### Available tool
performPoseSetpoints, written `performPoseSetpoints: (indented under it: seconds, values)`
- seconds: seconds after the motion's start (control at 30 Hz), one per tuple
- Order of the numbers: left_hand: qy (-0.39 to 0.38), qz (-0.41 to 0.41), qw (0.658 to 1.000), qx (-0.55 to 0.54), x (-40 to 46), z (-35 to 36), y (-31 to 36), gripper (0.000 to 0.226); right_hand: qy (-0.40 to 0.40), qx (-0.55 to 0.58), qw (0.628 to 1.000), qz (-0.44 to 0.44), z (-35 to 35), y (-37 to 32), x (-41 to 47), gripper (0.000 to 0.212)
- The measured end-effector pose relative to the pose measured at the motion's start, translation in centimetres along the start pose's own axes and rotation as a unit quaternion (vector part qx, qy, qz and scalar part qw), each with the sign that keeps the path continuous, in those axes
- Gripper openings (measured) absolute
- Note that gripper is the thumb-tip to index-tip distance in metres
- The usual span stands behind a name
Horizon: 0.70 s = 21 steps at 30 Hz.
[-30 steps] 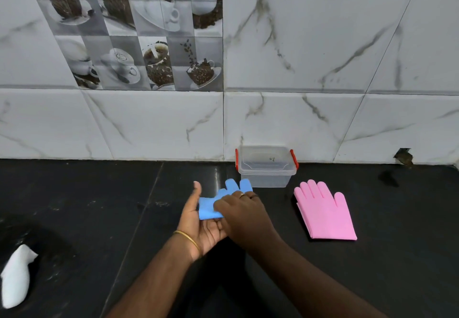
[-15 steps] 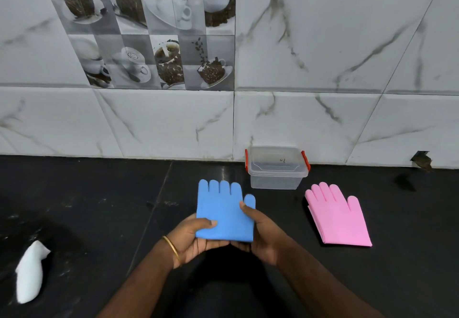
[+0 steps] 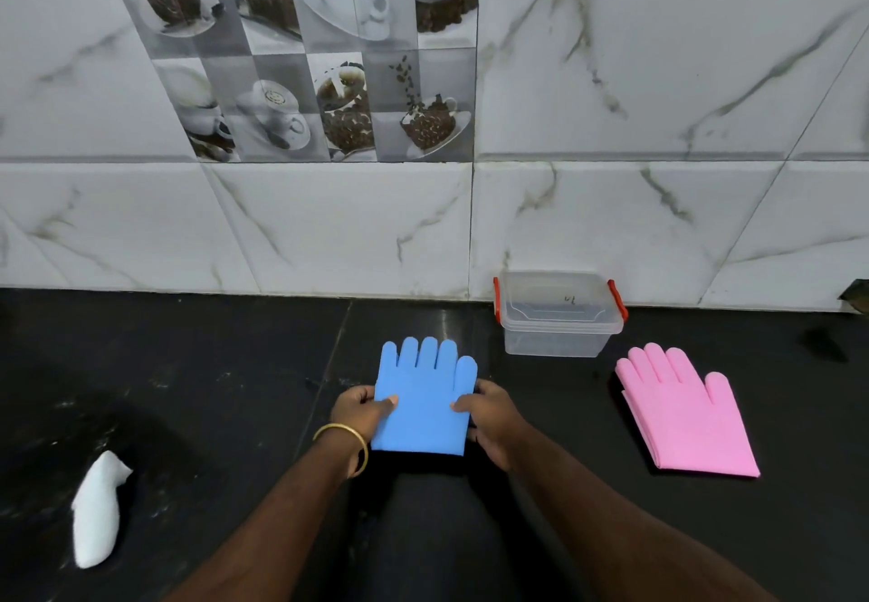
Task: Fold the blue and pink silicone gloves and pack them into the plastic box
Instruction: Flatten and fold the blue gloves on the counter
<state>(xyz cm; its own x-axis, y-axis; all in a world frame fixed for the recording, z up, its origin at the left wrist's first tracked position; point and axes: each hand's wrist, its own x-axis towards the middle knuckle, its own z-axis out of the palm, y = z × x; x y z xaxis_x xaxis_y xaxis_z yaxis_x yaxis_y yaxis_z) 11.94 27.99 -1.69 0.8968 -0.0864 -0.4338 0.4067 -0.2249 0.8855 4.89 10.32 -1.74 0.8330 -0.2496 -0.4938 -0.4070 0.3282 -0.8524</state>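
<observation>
The blue silicone glove is spread flat in the middle of the black counter, fingers pointing toward the wall. My left hand pinches its left edge, thumb on top. My right hand pinches its right edge the same way. The pink glove lies flat and untouched to the right, fingers away from me. The clear plastic box with red clips stands by the wall, behind and between the two gloves, with its clear lid on.
A white crumpled object lies on the counter at the near left. The marble-tiled wall closes off the back of the black counter.
The blue glove was bunched under both hands a second ago; it now lies opened out flat, held by its two side edges. The view has shifted closer.
</observation>
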Motion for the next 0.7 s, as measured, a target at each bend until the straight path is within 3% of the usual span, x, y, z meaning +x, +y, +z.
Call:
performPoseSetpoints:
  seconds: [0.23,0.47,0.53,0.57,0.63,0.7]
  values:
    - [0.048,0.000,0.991,0.128,1.5,-0.3,-1.8,0.030,0.052,-0.103,0.993,-0.032,0.1,1.7,1.5,0.030]
    - [0.064,0.026,0.982,0.176,1.6,-0.3,-2.3,0.033,0.059,-0.210,0.974,-0.068,-1.9,2.7,0.1,0.060]
    - [0.084,0.038,0.977,0.194,1.1,-0.1,-2.2,0.034,0.098,-0.325,0.933,-0.124,-3.8,2.7,-0.8,0.058]
    - [0.109,0.068,0.964,0.233,0.9,0.2,-2.2,0.037,0.126,-0.403,0.892,-0.163,-5.1,2.8,-1.2,0.052]
    - [0.160,0.173,0.916,0.325,0.0,1.3,-2.0,0.044,0.190,-0.546,0.785,-0.224,-8.2,2.7,-2.0,0.043]
    - [0.153,0.302,0.854,0.395,-1.3,3.5,-1.6,0.051,0.227,-0.626,0.711,-0.227,-11.5,2.1,-2.4,0.040]
